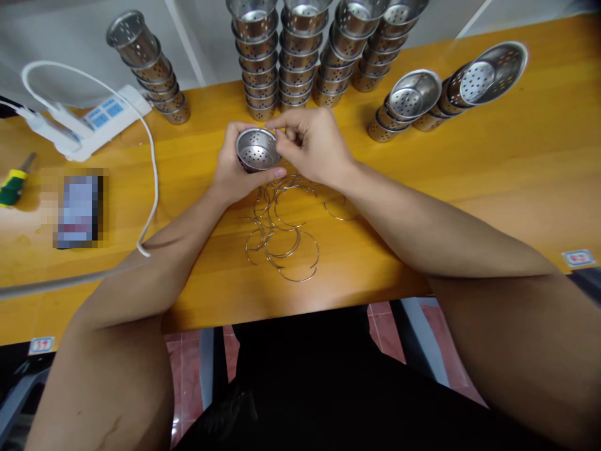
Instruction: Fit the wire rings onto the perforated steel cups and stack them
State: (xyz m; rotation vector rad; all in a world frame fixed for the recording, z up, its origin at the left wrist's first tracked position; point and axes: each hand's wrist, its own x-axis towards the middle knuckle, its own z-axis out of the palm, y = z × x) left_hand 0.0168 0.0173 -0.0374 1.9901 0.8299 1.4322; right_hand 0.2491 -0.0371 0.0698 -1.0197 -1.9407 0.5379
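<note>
You've got one small perforated metal cup [256,149] up off the table, cradled in your left hand [232,172], fingers wrapped around its wall and the open mouth tipped toward you so the holes in the bottom show. Your right hand [312,147] sits just beside it, fingertips pinched together at the cup's right rim. Something thin is probably pinched there, but it's too small to make out for certain.

Directly below your hands, a loose pile of wire rings [282,235] lies spread on the yellow table [469,181], some overlapping, one a little off to the right. Behind your hands stand tall stacks of cups [300,53] in several columns, with one leaning stack [150,66] to the left and two toppled stacks [446,94] lying on their sides to the right.

By the look of it, you're in the middle of fitting a ring onto the rim of this cup, with the work at the seating stage. The next move calls for a steady left hand keeping the cup from turning, and fine fingertip pressure from the right to work the wire around the edge evenly. The wire is springy, so it could pop off if one side goes unheld.

Off to the left lie a white cable [153,163], a white box [101,119] and a green-handled tool [14,185].
</note>
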